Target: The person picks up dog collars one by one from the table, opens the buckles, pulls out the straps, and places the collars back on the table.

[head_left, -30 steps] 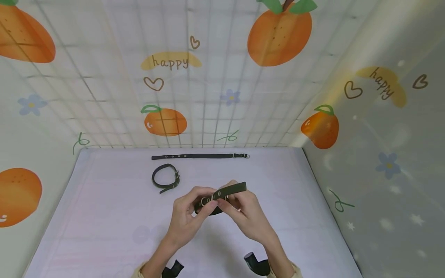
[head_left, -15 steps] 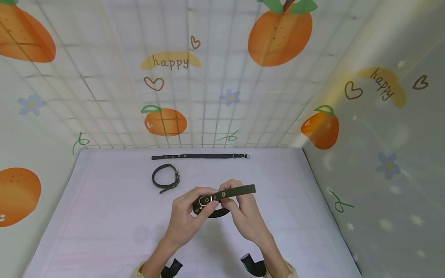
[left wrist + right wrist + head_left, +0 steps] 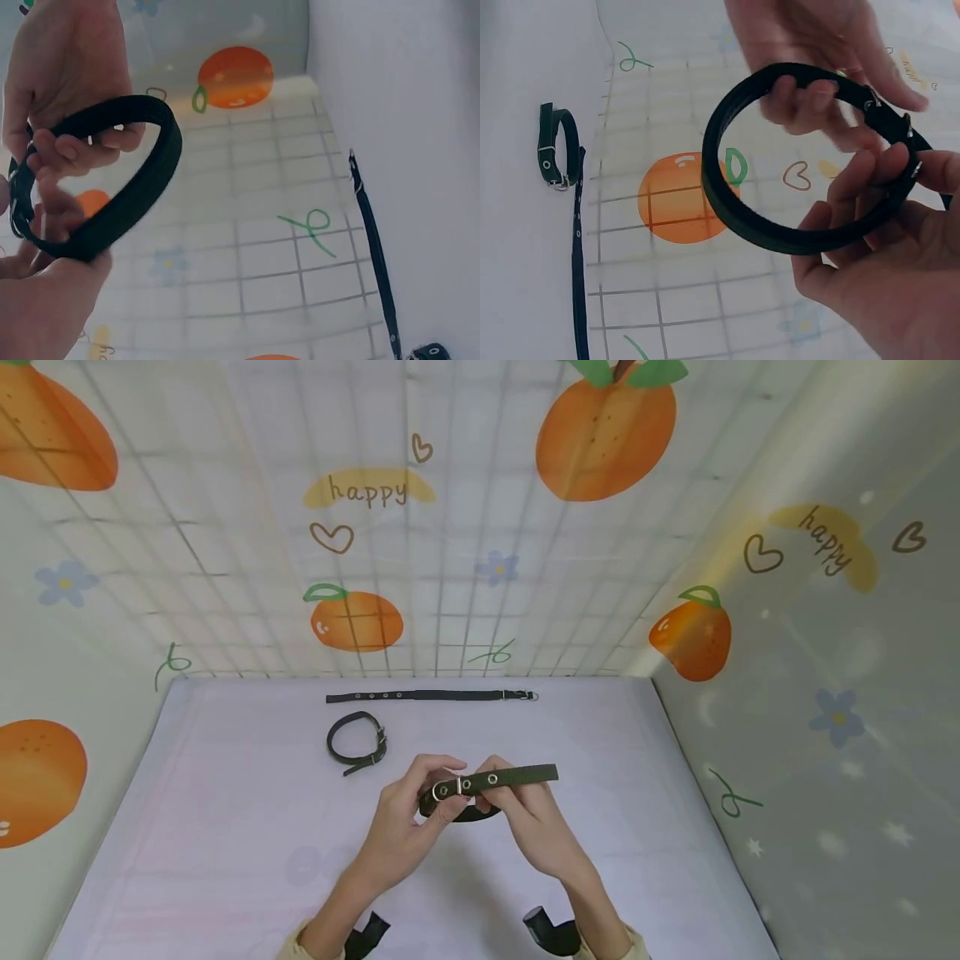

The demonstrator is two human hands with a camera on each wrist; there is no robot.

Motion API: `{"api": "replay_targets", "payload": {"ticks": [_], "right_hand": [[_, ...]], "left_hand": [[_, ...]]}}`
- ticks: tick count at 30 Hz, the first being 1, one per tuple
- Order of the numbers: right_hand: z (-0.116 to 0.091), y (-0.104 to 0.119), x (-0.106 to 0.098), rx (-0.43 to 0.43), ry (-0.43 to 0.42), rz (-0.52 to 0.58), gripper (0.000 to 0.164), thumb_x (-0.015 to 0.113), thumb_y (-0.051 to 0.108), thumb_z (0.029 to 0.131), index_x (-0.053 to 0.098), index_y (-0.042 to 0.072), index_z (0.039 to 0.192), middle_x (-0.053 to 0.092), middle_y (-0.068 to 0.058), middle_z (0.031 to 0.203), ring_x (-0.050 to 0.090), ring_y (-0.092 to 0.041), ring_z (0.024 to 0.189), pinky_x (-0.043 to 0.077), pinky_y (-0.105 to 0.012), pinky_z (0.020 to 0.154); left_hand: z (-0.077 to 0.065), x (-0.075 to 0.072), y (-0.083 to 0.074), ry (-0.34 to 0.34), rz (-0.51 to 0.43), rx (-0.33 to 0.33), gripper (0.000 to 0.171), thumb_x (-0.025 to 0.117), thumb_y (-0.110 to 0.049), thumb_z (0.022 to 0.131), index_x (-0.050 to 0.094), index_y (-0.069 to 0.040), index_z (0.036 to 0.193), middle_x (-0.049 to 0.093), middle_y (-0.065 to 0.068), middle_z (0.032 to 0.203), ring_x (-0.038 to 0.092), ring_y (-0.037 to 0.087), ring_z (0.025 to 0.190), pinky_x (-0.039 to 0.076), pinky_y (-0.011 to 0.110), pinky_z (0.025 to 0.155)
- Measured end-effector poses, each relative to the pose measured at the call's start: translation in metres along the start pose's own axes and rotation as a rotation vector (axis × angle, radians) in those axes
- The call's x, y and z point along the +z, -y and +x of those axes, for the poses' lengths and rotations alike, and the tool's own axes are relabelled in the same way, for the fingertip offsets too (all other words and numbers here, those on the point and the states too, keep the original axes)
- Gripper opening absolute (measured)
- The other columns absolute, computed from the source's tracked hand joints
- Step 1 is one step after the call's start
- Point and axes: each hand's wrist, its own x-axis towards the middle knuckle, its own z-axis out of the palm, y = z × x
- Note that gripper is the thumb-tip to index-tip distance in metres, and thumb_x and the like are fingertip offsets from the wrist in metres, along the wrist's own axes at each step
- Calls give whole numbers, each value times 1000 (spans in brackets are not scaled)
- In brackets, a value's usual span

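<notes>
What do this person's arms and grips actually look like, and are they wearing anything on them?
The left grip and right grip are ordinary human hands, with no gloves visible. A pale beige left sleeve and matching right sleeve show at the bottom edge. One bent black piece sits by the left forearm, another by the right. No cables show.

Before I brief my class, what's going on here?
A person's left hand and right hand hold a dark green fabric strap bent into a loop and threaded through its silvery metal buckle. Beyond it, a dark looped buckled strap and a straight dark eyeleted strap lie on the white table.
</notes>
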Motion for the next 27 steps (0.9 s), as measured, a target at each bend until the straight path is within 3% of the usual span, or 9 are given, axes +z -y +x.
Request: {"api": "replay_targets", "payload": {"ticks": [4,8,13,20,27], "right_hand": [[0,-1,-2,-15,-8,19,28,45,9,115,67,5,97,61,-6,84,58,-11,80,54,-28,76],[-1,-1,-3,-14,-16,29,29,44,10,115,66,6,97,60,-6,84,59,-11,81,55,-28,78],[0,-1,-3,-13,-28,33,29,44,7,114,66,8,96,62,-5,84,61,-12,81,56,-29,80],[0,-1,-4,-21,-67,68,29,40,1,111,63,4,92,61,-9,84,61,-16,80,55,-31,78],[1,-3,-6,7,-50,262,32,31,9,114,51,-5,93,47,-3,89,54,-17,84,50,-29,81]], "left_hand": [[-2,-3,2,66,-11,-55,22,54,-17,114,59,-13,135,78,6,100,70,9,87,59,25,73],[-4,-4,4,77,-53,-105,17,47,-12,116,61,-11,125,74,6,93,71,11,85,64,28,79],[-4,-4,6,62,-64,-130,18,44,-11,116,62,-12,115,69,5,83,64,6,79,59,25,73],[-3,-7,6,67,-121,-160,23,41,-10,117,59,-11,103,64,7,79,58,13,75,50,25,69],[-3,-9,4,69,-207,-226,26,40,-12,118,57,-6,99,60,12,78,59,6,78,54,24,73]]}}
